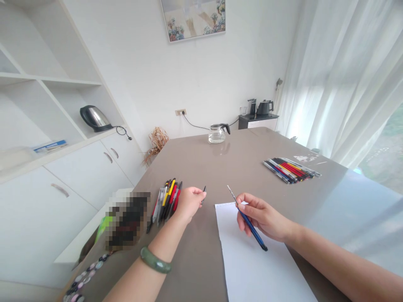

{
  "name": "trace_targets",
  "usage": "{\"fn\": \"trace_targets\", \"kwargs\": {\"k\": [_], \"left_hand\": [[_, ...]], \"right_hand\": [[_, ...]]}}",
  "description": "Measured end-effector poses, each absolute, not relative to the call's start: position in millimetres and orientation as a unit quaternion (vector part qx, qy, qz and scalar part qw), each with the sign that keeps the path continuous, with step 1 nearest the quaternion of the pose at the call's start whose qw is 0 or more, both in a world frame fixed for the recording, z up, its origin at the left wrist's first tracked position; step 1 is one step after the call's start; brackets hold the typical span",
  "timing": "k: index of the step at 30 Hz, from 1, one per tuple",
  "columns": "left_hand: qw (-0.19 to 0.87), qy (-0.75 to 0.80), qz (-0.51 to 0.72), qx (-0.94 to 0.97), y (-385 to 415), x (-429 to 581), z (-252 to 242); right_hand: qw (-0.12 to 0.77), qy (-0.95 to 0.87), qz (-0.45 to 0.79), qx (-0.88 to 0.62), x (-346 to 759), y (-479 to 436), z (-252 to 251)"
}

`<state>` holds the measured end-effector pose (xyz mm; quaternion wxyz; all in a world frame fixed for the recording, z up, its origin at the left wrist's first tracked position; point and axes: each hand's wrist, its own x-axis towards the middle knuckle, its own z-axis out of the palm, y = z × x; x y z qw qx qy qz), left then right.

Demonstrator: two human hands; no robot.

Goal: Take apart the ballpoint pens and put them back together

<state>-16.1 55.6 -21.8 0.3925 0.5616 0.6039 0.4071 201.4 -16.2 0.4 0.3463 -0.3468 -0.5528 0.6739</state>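
My right hand [256,216] is closed around a blue pen [252,228], held slantwise above the white paper [248,268]. A thin, pale refill [232,193] sticks out of the pen's upper end, while its dark end points down to the right. In the fingers of my left hand [190,203] is a small dark pen part [204,191] with a narrow tip; most of it is hidden by the fingers. Beside that hand lies a bunch of pens [165,199] in black, yellow, red and clear.
More pens [291,170] lie in a row on the brown table [195,163] at the right, near white scraps [305,158]. A glass pot [216,134] stands at the far edge. Left are a blurred dark object [127,222] and a bead string [86,277].
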Motion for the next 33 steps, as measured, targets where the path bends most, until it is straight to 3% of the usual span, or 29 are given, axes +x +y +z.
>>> {"fn": "trace_targets", "kwargs": {"k": [8,14,25,33], "left_hand": [[0.201,0.658,0.313,0.654,81.4,-0.7,-26.2],[0.139,0.673,0.261,0.679,80.2,-0.4,-27.9],[0.143,0.684,0.249,0.670,78.0,-4.0,-25.8],[0.229,0.638,0.313,0.665,48.4,-3.5,-12.9]], "right_hand": [[0.358,-0.547,0.673,-0.346,205.4,-14.8,-1.5],[0.356,-0.546,0.677,-0.343,206.8,-14.2,-1.4],[0.351,-0.546,0.677,-0.346,206.0,-13.8,-4.1],[0.354,-0.540,0.684,-0.338,206.3,-12.6,-5.4]]}}
